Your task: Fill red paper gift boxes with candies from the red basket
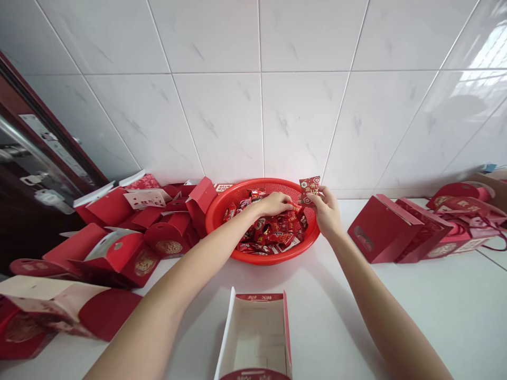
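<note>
Candies [273,235], too jumbled to count, fill one basket [273,259], placed seemingly for both hands' reach. The left hand [274,205] dips among them; whether it grips one, I cannot tell. The right hand [328,214] pinches one packet [309,186] low, perhaps keeping its front uncovered. One open box [259,338] sits nearest.

plast. basket [273,258], cardbd box [259,338], glossy tiles [216,119]

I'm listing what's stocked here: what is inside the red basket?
A pile of small wrapped packets, mostly red, lies inside the red basket. The left hand and forearm cover part of the pile, and whatever lies beneath the top layer cannot be seen.
</note>
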Action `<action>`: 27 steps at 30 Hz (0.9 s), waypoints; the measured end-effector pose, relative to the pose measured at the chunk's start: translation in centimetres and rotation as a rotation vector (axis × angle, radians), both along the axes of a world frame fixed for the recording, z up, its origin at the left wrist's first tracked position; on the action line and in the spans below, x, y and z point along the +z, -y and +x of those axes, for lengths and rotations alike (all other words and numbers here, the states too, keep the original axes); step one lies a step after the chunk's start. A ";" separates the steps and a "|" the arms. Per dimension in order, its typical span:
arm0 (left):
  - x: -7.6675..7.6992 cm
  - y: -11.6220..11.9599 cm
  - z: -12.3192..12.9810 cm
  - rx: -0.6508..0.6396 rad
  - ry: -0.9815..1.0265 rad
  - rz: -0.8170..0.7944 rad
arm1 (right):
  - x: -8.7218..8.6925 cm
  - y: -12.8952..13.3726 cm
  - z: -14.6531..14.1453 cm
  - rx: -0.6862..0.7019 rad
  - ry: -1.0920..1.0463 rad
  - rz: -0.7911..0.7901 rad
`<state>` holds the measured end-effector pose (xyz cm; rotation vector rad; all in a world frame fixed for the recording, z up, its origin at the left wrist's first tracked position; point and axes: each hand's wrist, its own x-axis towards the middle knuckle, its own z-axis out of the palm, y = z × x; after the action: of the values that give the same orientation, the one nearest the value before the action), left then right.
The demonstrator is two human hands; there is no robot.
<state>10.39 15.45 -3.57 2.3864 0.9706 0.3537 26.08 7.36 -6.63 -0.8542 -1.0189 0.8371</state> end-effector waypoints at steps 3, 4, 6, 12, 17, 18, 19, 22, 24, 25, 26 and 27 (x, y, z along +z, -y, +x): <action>0.2 -0.1 -0.3 -0.001 0.041 -0.062 | 0.1 0.0 -0.1 -0.005 0.001 -0.005; 0.3 -0.1 -0.4 -0.005 0.049 -0.080 | 0.1 0.0 -0.1 -0.006 -0.001 -0.005; 0.4 -0.1 -0.5 -0.020 0.053 -0.112 | 0.2 0.0 -0.1 -0.004 -0.007 -0.005; 0.5 -0.1 -0.8 -0.085 -0.023 -0.152 | 0.3 0.1 -0.2 -0.010 -0.009 -0.026; 0.4 0.4 -0.7 -0.094 -0.102 -0.093 | 0.4 0.2 -0.3 -0.015 -0.003 -0.022; 0.4 0.6 -0.5 -0.087 -0.115 -0.063 | 0.4 0.2 -0.3 -0.011 -0.003 -0.023; 0.3 0.9 -0.2 -0.085 -0.143 -0.007 | 0.4 0.2 -0.2 -0.011 -0.003 -0.025; -0.3 1.8 1.0 -0.130 -0.274 0.205 | 0.5 0.3 -0.3 -0.012 0.006 -0.032; -0.8 2.2 1.7 -0.186 -0.346 0.277 | 0.6 0.3 -0.3 -0.008 0.014 -0.037; -1.1 2.3 2.0 -0.210 -0.360 0.271 | 0.6 0.4 -0.3 -0.006 0.017 -0.041; -1.4 2.3 2.2 -0.228 -0.366 0.256 | 0.6 0.4 -0.3 -0.007 0.020 -0.044; -1.6 2.3 2.3 -0.243 -0.371 0.244 | 0.6 0.4 -0.3 -0.010 0.021 -0.044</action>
<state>12.65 13.15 -5.20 2.8221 0.8124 -0.0720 25.77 6.97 -6.04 -0.9060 -1.0167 0.8463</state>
